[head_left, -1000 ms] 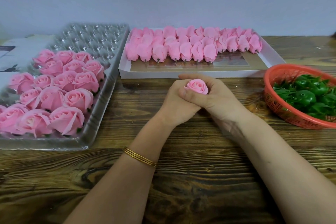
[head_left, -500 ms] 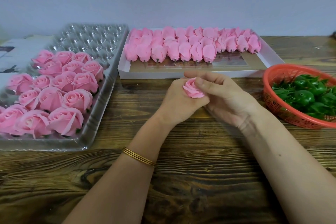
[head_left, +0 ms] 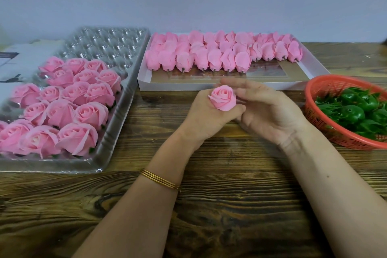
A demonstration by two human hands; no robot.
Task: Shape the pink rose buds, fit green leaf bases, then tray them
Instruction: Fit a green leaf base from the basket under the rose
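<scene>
The right hand (head_left: 270, 115) has let go and opened up, and the rose (head_left: 223, 98) has turned to face up. The left hand (head_left: 206, 117) grips the rose from below, over the table (head_left: 230, 216). The right hand's fingers (head_left: 243, 92) are loose, just beside the petals. The shaping looks about done. Next, the right hand should likely reach right to the basket (head_left: 310, 100) for a green base (head_left: 354, 113) and push it on under the rose. Then the rose goes in the tray (head_left: 100, 165) on the left. More buds (head_left: 213, 56) lie in the far box (head_left: 314, 69).
</scene>
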